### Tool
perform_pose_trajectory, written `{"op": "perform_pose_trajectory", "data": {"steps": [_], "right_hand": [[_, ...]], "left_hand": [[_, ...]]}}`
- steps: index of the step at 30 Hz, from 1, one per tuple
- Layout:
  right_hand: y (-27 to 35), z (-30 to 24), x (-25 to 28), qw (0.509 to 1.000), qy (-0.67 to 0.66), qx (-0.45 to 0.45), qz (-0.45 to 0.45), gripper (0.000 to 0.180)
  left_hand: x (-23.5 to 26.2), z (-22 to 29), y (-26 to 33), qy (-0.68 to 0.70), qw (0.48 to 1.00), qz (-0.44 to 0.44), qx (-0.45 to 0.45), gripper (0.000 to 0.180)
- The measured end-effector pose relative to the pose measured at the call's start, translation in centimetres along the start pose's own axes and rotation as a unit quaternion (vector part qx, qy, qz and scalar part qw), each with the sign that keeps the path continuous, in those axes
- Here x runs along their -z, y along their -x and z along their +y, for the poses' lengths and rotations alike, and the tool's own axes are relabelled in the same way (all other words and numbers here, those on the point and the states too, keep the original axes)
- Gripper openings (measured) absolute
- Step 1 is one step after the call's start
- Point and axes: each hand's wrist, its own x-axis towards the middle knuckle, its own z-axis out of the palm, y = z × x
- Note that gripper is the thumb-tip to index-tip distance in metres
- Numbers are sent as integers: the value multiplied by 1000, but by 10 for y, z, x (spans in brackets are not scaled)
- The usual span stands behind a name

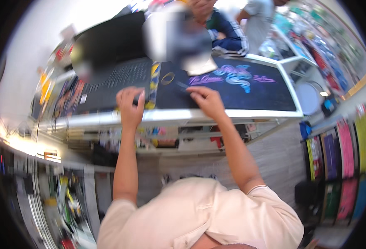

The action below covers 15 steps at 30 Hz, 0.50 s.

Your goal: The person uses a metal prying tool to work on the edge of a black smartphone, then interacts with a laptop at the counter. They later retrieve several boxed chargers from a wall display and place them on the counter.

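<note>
A black laptop (120,76) sits open on the left of the counter, its dark screen (112,43) raised. At its front right corner my left hand (129,103) is curled, with a small dark thing I cannot make out between thumb and fingers. My right hand (208,101) is over the front edge of a black desk mat (266,97), fingers pinched together. From its fingertips a thin pale tool (182,85) points to the left, blurred by motion. A yellowish ring (167,78), perhaps a tape roll, lies on the mat between the hands.
A yellow-and-black striped strip (154,76) runs between laptop and mat. Across the white-edged counter (261,113) a person in dark blue clothes (228,35) leans in; another in grey (258,25) stands behind. Shelves hang below. Colourful packages (345,153) are racked at right.
</note>
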Motion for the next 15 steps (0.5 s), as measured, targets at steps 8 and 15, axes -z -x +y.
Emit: {"op": "perform_pose_trajectory", "data": {"steps": [8,15], "right_hand": [[2,-16,-11,997,-34,-22,-70,25],[-32,-12,-64,997,26,66,-26,30]], "left_hand": [[1,-13,16,-93,980,91,151,20],[-8,-18,11,-83,979,79,169,18]]}}
